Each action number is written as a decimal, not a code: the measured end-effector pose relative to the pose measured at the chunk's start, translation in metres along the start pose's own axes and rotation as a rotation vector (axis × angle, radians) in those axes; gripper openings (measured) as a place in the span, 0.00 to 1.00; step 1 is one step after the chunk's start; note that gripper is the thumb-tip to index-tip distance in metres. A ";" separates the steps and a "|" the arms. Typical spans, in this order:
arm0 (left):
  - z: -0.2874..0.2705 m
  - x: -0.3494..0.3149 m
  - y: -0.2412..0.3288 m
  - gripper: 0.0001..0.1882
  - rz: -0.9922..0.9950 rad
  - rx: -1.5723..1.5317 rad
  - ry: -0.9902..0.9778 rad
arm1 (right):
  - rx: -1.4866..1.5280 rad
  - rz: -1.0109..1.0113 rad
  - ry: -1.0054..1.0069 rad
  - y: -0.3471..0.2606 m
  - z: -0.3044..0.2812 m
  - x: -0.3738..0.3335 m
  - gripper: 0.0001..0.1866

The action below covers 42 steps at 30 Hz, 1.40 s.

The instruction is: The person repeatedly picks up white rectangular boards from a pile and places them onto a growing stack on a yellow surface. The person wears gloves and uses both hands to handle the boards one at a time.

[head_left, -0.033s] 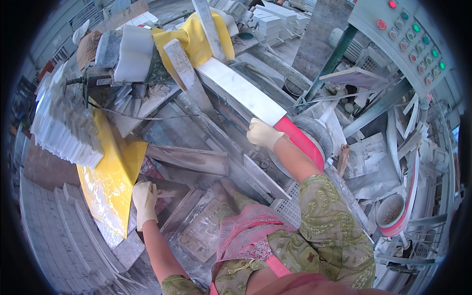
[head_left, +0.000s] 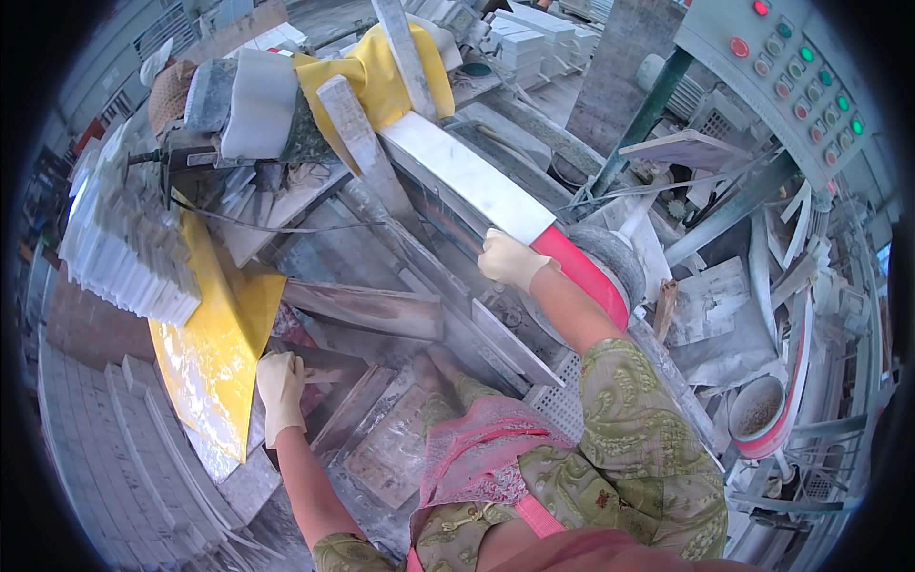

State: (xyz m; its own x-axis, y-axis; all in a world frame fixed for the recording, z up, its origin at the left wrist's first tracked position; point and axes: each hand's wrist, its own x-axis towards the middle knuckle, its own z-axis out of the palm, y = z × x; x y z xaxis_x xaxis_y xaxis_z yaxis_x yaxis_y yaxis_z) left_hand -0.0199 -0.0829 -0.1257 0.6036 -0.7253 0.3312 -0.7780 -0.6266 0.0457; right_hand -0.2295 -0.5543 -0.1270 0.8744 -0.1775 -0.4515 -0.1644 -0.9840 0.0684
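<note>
Right hand (head_left: 510,259), gloved, fingers closed on the near end of the white marble slab (head_left: 467,181) lying on the saw bed beside the red blade guard (head_left: 581,272). Left hand (head_left: 281,391) fingers curled on a grey stone strip (head_left: 329,377) by the yellow sheet (head_left: 214,353). Advisable: feed straight, fingers outside the guard.

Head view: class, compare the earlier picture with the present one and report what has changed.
Nothing has visibly changed. The gloved right hand rests at the near end of the white marble slab by the red-edged wheel, and the gloved left hand reaches among dusty stone strips beside the yellow sheet, just as before.
</note>
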 end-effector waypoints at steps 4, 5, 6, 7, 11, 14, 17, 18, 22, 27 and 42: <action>0.000 0.000 0.000 0.13 -0.002 0.004 -0.009 | -0.060 -0.027 -0.030 -0.005 -0.014 -0.009 0.19; 0.000 0.000 -0.001 0.13 -0.003 0.005 -0.011 | -0.067 -0.027 -0.035 -0.005 -0.013 -0.008 0.19; 0.000 0.000 -0.001 0.13 -0.003 0.005 -0.016 | -0.013 -0.004 -0.020 -0.004 -0.010 -0.005 0.19; 0.000 0.000 -0.001 0.13 -0.004 0.005 -0.020 | 0.042 0.018 -0.005 -0.003 -0.004 -0.002 0.19; 0.000 0.000 -0.002 0.13 0.005 0.000 -0.014 | 0.264 0.146 0.046 0.005 0.018 0.016 0.19; 0.000 0.000 -0.003 0.13 0.007 -0.009 -0.007 | 0.283 0.157 0.026 0.006 0.021 0.020 0.19; 0.002 0.000 -0.004 0.13 0.000 0.000 -0.020 | 0.068 0.035 -0.049 0.003 0.010 0.015 0.20; 0.002 0.000 -0.005 0.13 0.002 -0.002 -0.016 | 0.024 0.026 -0.074 0.001 0.005 0.012 0.20; 0.001 -0.002 -0.006 0.13 0.003 0.008 -0.005 | 0.076 0.051 -0.044 -0.004 -0.005 0.005 0.20; 0.003 0.005 -0.004 0.11 -0.011 0.064 -0.071 | -0.066 0.017 0.035 0.002 0.007 0.008 0.16; 0.000 0.001 0.009 0.08 -0.023 0.394 -0.250 | -0.280 -0.209 0.377 0.014 0.015 0.013 0.16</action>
State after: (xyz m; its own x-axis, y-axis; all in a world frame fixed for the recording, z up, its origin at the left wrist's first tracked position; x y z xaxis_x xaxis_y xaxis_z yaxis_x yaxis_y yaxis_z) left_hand -0.0260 -0.0896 -0.1252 0.6808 -0.7263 0.0952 -0.6677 -0.6688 -0.3269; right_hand -0.2273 -0.5703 -0.1448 0.9878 0.0818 -0.1327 0.1154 -0.9560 0.2698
